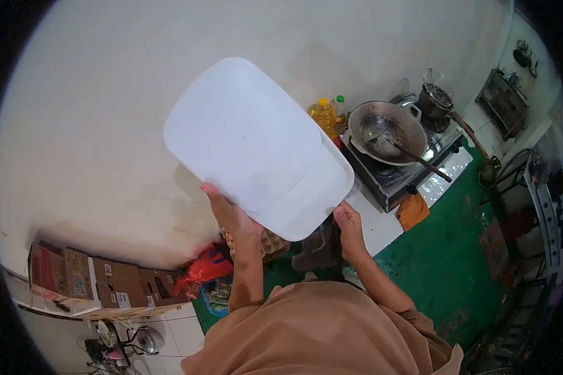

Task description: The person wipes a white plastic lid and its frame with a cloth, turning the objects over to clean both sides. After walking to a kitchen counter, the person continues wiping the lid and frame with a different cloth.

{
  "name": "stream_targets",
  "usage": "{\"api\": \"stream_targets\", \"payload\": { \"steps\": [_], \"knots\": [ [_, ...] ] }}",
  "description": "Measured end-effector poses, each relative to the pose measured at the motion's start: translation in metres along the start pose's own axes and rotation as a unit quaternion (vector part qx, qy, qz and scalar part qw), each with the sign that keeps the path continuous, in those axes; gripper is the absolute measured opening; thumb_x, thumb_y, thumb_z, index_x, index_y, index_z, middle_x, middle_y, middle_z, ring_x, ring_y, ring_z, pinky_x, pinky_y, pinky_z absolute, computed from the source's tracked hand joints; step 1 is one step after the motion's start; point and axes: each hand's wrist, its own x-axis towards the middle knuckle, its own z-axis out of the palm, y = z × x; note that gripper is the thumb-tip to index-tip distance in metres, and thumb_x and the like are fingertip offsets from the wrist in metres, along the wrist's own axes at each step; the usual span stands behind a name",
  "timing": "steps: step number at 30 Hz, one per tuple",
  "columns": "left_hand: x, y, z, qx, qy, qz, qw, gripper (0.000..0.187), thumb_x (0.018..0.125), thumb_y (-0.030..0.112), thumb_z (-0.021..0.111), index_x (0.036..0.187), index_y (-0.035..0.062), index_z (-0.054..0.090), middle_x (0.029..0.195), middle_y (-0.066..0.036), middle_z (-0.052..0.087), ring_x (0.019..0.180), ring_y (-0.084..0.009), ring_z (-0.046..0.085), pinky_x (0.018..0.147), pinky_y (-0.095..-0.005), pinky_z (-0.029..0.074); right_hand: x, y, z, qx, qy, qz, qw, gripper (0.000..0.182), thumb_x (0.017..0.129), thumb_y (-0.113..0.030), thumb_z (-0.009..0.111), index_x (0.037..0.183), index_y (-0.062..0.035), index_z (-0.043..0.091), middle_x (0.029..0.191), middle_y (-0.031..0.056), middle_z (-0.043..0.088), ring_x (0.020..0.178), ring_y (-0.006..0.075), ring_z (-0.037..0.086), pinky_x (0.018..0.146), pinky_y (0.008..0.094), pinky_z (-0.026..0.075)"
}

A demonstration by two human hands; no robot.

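Observation:
Two white plastic cutting boards [250, 140], stacked with the upper one shifted left, are lifted in front of the white wall. My left hand [228, 212] grips their lower left edge, thumb on top. My right hand [350, 228] holds the lower right corner from below. Both boards tilt toward me and hide what lies behind them.
A dark wok [386, 131] with a spatula sits on a gas stove [413, 169] at the right, beside an oil bottle [324, 115]. An egg tray [272, 244] and red bag [203, 265] lie below. Cardboard boxes [100, 284] stand at lower left. The floor [450, 262] is green.

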Motion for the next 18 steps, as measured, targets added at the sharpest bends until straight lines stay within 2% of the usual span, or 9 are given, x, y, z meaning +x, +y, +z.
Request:
{"api": "stream_targets", "payload": {
  "steps": [3,8,10,13,14,15,16,17,18],
  "knots": [
    [-0.001,0.0,0.0,0.01,0.003,-0.002,1.0,0.081,0.089,0.063,0.04,0.141,0.0023,0.022,0.138,-0.011,0.037,0.122,-0.0248,0.044,0.098,-0.0409,0.042,-0.002,-0.009,0.004,0.009,-0.009,0.005,1.0,0.053,0.088,-0.043,0.059,0.114,0.0036,0.057,0.108,0.0079,0.06,0.102,0.0156,0.052,0.093,0.03,0.038],
    [-0.006,0.001,0.004,-0.01,0.007,-0.004,1.0,0.079,0.09,0.062,0.035,0.14,0.0018,0.025,0.136,-0.011,0.039,0.12,-0.0245,0.045,0.097,-0.0414,0.042,-0.003,-0.02,0.009,0.03,-0.01,0.063,0.997,0.044,0.087,-0.029,0.062,0.116,0.0044,0.056,0.111,0.0097,0.059,0.103,0.0157,0.052,0.093,0.0296,0.038],
    [-0.008,-0.003,-0.006,-0.118,-0.032,-0.022,0.992,0.075,0.091,0.061,0.037,0.133,-0.001,0.037,0.133,-0.012,0.043,0.117,-0.0243,0.047,0.095,-0.0405,0.043,0.001,-0.013,0.008,0.044,-0.01,0.077,0.996,0.042,0.088,-0.026,0.06,0.117,0.0035,0.055,0.111,0.0083,0.06,0.102,0.0148,0.053,0.092,0.0285,0.039],
    [-0.01,-0.027,-0.042,-0.074,-0.068,-0.021,0.995,0.087,0.081,0.069,0.047,0.139,0.0062,0.029,0.137,-0.01,0.038,0.122,-0.0254,0.041,0.1,-0.0429,0.04,0.009,0.013,0.004,0.063,-0.01,0.109,0.992,0.039,0.089,-0.022,0.057,0.119,0.0026,0.053,0.111,0.0074,0.06,0.1,0.0142,0.055,0.09,0.0276,0.041],
    [-0.015,-0.032,-0.048,-0.075,-0.07,-0.021,0.995,0.087,0.081,0.069,0.047,0.139,0.0062,0.029,0.137,-0.01,0.038,0.122,-0.0254,0.041,0.1,-0.0429,0.04,0.012,0.02,0.001,0.069,-0.011,0.127,0.989,0.039,0.089,-0.022,0.057,0.119,0.0026,0.053,0.111,0.0077,0.06,0.1,0.0145,0.055,0.09,0.0277,0.041],
    [-0.022,-0.033,-0.048,0.096,-0.094,0.108,0.985,0.074,0.079,0.061,0.058,0.121,0.0024,0.04,0.127,-0.014,0.047,0.112,-0.0248,0.049,0.093,-0.0404,0.043,0.012,0.018,0.002,0.069,-0.011,0.124,0.99,0.039,0.089,-0.022,0.057,0.119,0.0026,0.053,0.111,0.0077,0.06,0.1,0.0145,0.055,0.09,0.0277,0.041],
    [-0.025,-0.034,-0.048,0.262,-0.112,0.231,0.93,0.063,0.077,0.052,0.069,0.104,-0.0013,0.052,0.117,-0.018,0.055,0.101,-0.0242,0.057,0.086,-0.0379,0.046,0.012,0.016,0.004,0.083,-0.012,0.138,0.987,0.039,0.09,-0.022,0.056,0.12,0.0026,0.053,0.111,0.0077,0.06,0.101,0.0146,0.055,0.09,0.0281,0.041],
    [-0.022,-0.034,-0.047,0.26,-0.113,0.233,0.93,0.063,0.077,0.052,0.069,0.104,-0.0013,0.052,0.117,-0.018,0.055,0.101,-0.0242,0.057,0.086,-0.0379,0.046,0.014,0.014,0.006,0.098,-0.014,0.15,0.984,0.039,0.09,-0.021,0.056,0.12,0.0027,0.053,0.111,0.0077,0.06,0.101,0.0146,0.055,0.09,0.0285,0.041],
    [-0.016,-0.029,-0.042,0.185,-0.222,0.163,0.943,0.063,0.07,0.053,0.074,0.097,0.0012,0.05,0.111,-0.02,0.058,0.095,-0.0253,0.06,0.082,-0.0374,0.048,0.014,0.014,0.007,0.097,-0.014,0.148,0.984,0.039,0.09,-0.021,0.056,0.12,0.0027,0.053,0.111,0.0077,0.06,0.101,0.0146,0.055,0.09,0.0285,0.041]
  ]
}}
